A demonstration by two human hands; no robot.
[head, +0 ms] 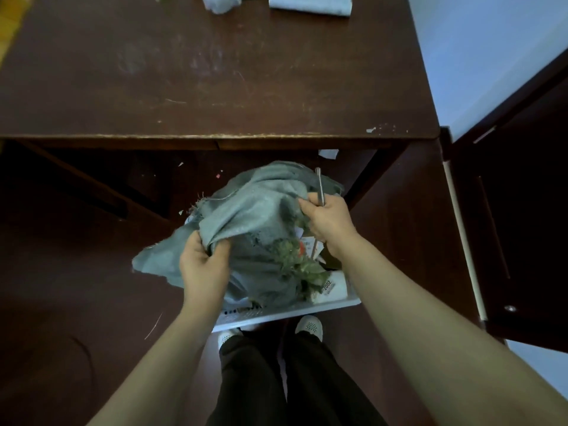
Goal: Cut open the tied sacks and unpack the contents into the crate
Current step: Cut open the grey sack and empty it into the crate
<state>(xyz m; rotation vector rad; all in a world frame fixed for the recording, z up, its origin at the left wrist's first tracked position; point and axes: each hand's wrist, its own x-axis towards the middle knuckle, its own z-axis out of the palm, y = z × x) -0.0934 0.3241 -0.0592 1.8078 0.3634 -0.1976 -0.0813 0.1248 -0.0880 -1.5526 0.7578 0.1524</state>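
A grey-green cloth sack (255,210) hangs over a white perforated crate (285,312) on the floor in front of my feet. My left hand (204,265) grips the sack's lower left edge. My right hand (327,219) holds the sack's right side together with a thin metal tool (319,186) that sticks up past my fingers. Below the sack's open mouth, green leafy stuff (295,256) and printed paper packets (330,287) lie in the crate.
A dark brown wooden table (215,87) stands just beyond the crate, with two more pale cloth bundles (310,3) at its far edge. A dark cabinet (522,210) stands at the right. Paper scraps dot the dark floor under the table.
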